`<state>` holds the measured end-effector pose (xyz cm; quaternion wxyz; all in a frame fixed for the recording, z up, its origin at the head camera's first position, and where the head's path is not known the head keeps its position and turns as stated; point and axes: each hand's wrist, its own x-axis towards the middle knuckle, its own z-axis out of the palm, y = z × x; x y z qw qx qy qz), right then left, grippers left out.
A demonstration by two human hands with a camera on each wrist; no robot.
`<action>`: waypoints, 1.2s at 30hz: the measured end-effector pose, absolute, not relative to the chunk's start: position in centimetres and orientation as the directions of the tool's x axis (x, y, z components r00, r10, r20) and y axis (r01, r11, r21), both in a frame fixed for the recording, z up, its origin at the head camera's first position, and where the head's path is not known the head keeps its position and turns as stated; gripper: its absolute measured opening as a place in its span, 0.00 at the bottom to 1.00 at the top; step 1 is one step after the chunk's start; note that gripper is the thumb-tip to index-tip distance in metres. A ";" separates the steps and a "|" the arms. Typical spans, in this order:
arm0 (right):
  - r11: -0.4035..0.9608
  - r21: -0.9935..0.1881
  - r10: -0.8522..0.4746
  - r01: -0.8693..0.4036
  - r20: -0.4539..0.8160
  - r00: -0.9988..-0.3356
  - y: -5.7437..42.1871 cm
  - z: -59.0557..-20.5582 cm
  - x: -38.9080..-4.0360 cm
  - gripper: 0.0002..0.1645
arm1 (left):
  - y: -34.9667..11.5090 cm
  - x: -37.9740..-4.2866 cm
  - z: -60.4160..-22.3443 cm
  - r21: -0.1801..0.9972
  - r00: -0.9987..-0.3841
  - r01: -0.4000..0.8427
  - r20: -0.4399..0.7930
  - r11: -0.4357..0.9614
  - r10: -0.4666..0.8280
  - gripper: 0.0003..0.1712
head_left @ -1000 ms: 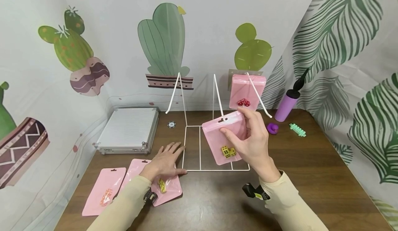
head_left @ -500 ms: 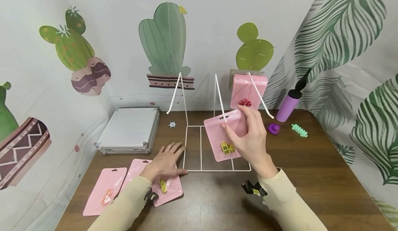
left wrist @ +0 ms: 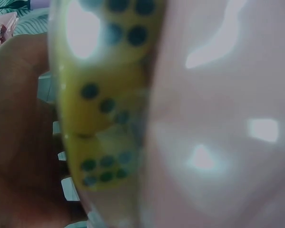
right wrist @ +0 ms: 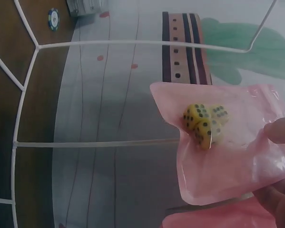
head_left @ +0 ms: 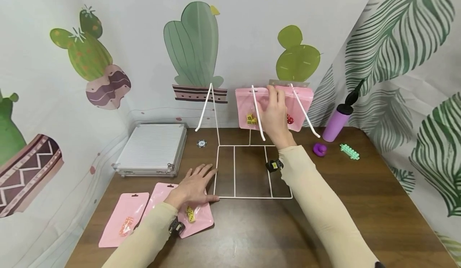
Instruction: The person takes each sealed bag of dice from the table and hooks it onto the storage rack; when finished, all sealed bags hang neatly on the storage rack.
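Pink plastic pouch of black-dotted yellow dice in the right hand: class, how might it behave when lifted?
The pink plastic pouch probably flexes: it creases near the right hand. Its glossy film may slip. The yellow dice, bunched low, likely make its bottom heavier.

Blurred dice point(left wrist: 102, 102), glare, left wrist view

Right of centre, a pink bag point(head_left: 245, 107) shows yellow dice point(head_left: 251, 119) with black dots, and the neighbouring bag point(head_left: 295, 107), also pink, shows red dice point(head_left: 289, 119). At lower left, another pink pouch point(head_left: 123, 212) has orange pieces point(head_left: 126, 226). The rack point(head_left: 234, 172) is white, the table point(head_left: 252, 232) brown wood grain, the case point(head_left: 153, 146) ridged silver, the pump point(head_left: 336, 123) purple and black. Green cacti point(head_left: 192, 45) and striped green leaves point(head_left: 399, 39) cover the pale backdrop point(head_left: 144, 59).
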<state>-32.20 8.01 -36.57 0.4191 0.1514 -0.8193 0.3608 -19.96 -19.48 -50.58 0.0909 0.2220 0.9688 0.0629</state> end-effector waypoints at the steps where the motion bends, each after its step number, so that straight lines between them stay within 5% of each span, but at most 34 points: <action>1: 0.699 -0.467 0.058 -0.542 0.792 -0.608 7.9 -36.5 -32.4 0.30 | -19.5 -19.9 -50.6 0.167 -0.885 0.419 -0.148 0.893 0.442 0.59; 8: 0.695 -0.477 0.057 -0.539 0.783 -0.620 7.8 -36.6 -32.7 0.33 | -19.6 -19.9 -50.6 0.156 -0.890 0.409 -0.148 0.899 0.431 0.59; 17: 0.675 -0.444 0.051 -0.589 0.824 -0.564 8.4 -37.5 -31.8 0.54 | -19.6 -20.0 -50.5 0.170 -0.884 0.418 -0.149 0.892 0.443 0.59; 25: 0.667 -0.395 0.017 -0.631 0.856 -0.517 8.7 -38.1 -30.7 0.54 | -19.6 -20.1 -50.7 0.175 -0.883 0.422 -0.144 0.889 0.447 0.59; 36: 0.656 -0.371 -0.089 -0.658 0.827 -0.555 9.7 -40.7 -27.4 0.57 | -19.7 -20.1 -50.7 0.173 -0.884 0.424 -0.136 0.889 0.448 0.58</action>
